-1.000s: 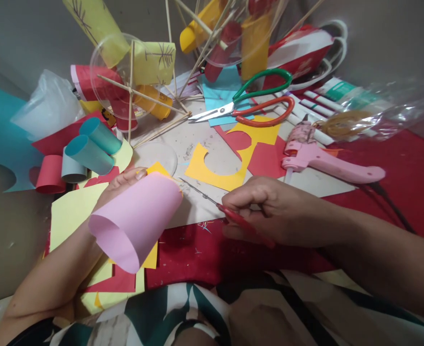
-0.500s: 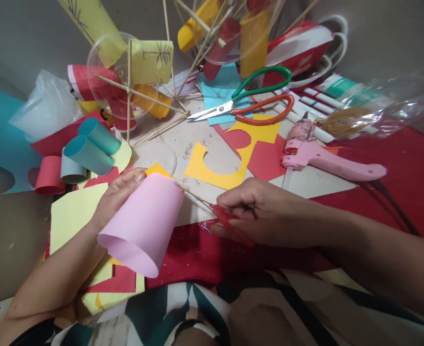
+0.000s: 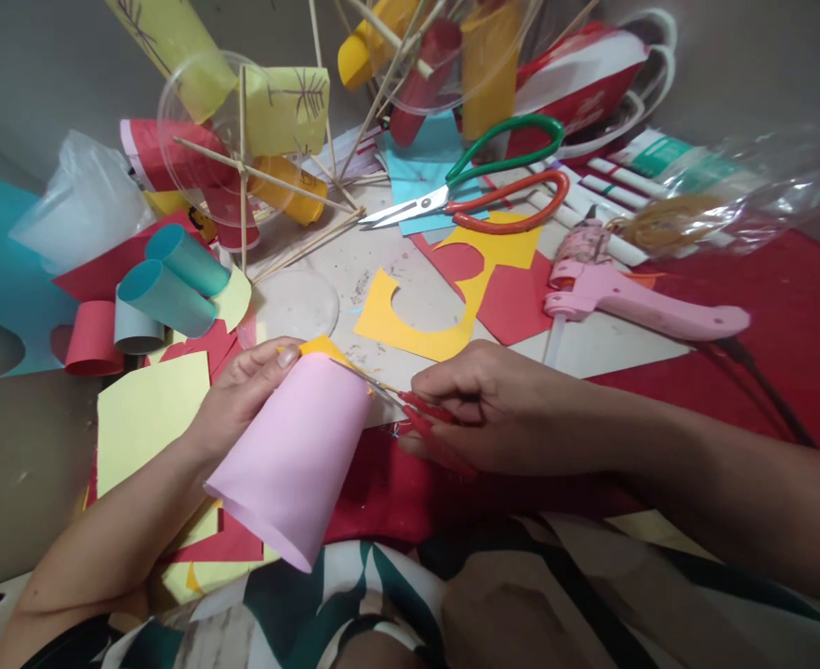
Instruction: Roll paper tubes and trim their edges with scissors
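Note:
My left hand pinches an orange piece of paper at the upper end of a pink paper tube. The tube tilts toward me, its lower end open. Closed around the red handles of small scissors is my right hand. Their blades lie against the orange paper along the tube's upper rim; how far the blades are apart I cannot make out. Just beyond lies a yellow-orange paper offcut with a round cutout.
Large scissors with green and orange handles lie at the back. On the right is a pink glue gun. Paper tubes stand at left, near a stick-and-plastic-disc structure. Markers lie at back right.
My left hand and the pink tube have shifted slightly right and toward me. The scissor blades have moved further along the tube's rim, and their handles have spread apart.

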Available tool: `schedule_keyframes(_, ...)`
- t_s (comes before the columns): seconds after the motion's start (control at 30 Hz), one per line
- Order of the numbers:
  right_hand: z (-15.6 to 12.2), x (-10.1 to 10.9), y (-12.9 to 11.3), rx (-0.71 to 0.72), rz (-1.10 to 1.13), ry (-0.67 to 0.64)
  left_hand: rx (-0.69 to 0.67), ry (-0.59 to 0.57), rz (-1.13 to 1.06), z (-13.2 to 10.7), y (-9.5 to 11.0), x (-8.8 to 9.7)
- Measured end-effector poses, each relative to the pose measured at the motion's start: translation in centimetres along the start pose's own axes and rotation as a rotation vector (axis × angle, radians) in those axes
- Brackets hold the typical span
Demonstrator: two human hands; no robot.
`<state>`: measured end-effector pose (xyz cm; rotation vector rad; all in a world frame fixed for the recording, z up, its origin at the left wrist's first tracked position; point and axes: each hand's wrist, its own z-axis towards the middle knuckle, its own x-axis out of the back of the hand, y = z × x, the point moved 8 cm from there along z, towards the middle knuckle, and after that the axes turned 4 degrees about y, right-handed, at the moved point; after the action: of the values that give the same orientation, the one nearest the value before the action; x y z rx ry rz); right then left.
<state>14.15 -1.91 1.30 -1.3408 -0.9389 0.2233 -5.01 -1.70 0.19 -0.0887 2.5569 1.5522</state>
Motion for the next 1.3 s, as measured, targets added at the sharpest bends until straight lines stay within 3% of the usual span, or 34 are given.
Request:
schedule_keyframes(0.2,0.0,0.1,-0.6,0.071,-0.078,0.069,0.006,-0.109,0.027,-0.2,-0.5,-0.9)
schedule_keyframes(0.4,-0.2,0.0,-0.1,0.024,-0.014,0.117,-0.001,-0.079,0.057,0.0,-0.8,-0.3)
schedule_keyframes(0.63,0.0,-0.7,0.2,-0.029,0.222,0.013,0.032,-0.073,0.013,0.2,-1.4,-0.5)
schedule_keyframes(0.87,-0.1,-1.8,0.8,-0.233,0.383,-0.102,0.073,-0.18,-0.048,-0.2,-1.1,-2.1)
schedule_keyframes(1.3,0.1,-2.0,0.8,-0.223,0.398,-0.111,0.066,-0.054,-0.103,0.2,-1.0,-1.5)
